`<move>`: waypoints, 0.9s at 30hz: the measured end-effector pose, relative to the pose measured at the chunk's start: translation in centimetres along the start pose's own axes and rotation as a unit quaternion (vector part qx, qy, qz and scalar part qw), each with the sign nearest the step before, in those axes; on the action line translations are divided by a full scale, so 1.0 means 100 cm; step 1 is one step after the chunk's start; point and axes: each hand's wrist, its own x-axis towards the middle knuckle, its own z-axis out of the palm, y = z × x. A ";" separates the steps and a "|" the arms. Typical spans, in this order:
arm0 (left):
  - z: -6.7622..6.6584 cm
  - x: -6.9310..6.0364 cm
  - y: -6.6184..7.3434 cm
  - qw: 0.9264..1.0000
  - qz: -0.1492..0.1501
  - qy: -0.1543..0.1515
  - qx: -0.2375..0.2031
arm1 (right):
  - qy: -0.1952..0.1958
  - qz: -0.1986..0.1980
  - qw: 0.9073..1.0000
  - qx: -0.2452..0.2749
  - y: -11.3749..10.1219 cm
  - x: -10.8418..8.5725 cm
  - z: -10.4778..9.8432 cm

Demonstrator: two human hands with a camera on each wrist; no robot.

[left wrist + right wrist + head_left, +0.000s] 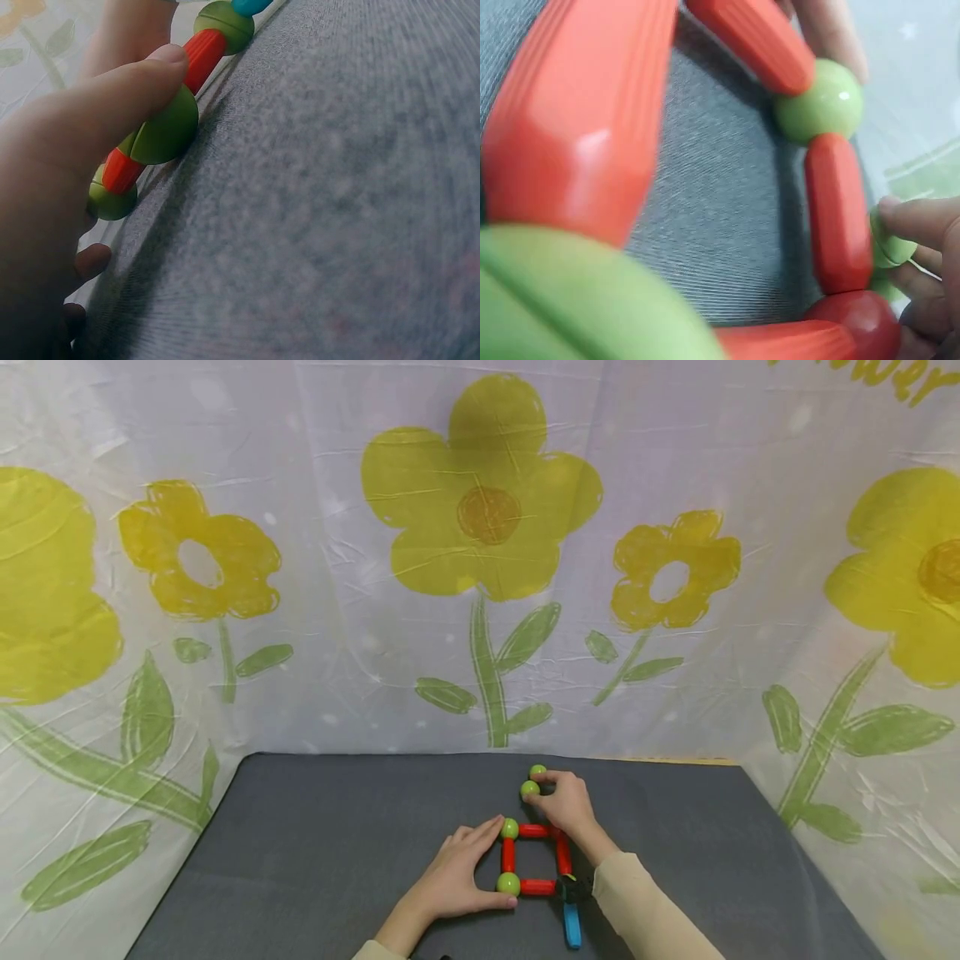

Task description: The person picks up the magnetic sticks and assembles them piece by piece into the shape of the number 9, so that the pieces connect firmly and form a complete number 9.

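A square of red magnetic rods [508,856] with green balls at its corners lies on the grey cloth; a red ball [859,322] forms one corner. My left hand [453,881] holds the square's left side, thumb at the near green ball [508,883] and fingertips at the far green ball [510,828]. Just beyond the square, my right hand [567,802] pinches a green ball [529,789] between thumb and fingers. Another green ball [537,770] sits close by it. A blue rod [572,927] extends from the square's near right corner, partly hidden by the black wrist camera.
Dark grey cloth [337,843] covers the table. A white curtain with yellow flowers [487,518] stands behind the table's far edge and along both sides. My right forearm [645,902] crosses the table to the right of the square.
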 end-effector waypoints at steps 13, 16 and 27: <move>0.003 0.001 0.001 1.000 -0.002 -0.010 -0.006 | -0.032 0.036 0.986 0.159 -0.007 -0.064 -0.040; 0.002 0.001 0.001 1.000 -0.006 -0.011 -0.009 | -0.040 0.093 0.970 0.219 -0.003 -0.088 -0.047; 0.000 0.001 -0.001 1.000 -0.018 -0.016 -0.008 | -0.049 0.196 0.948 0.244 0.023 -0.171 -0.060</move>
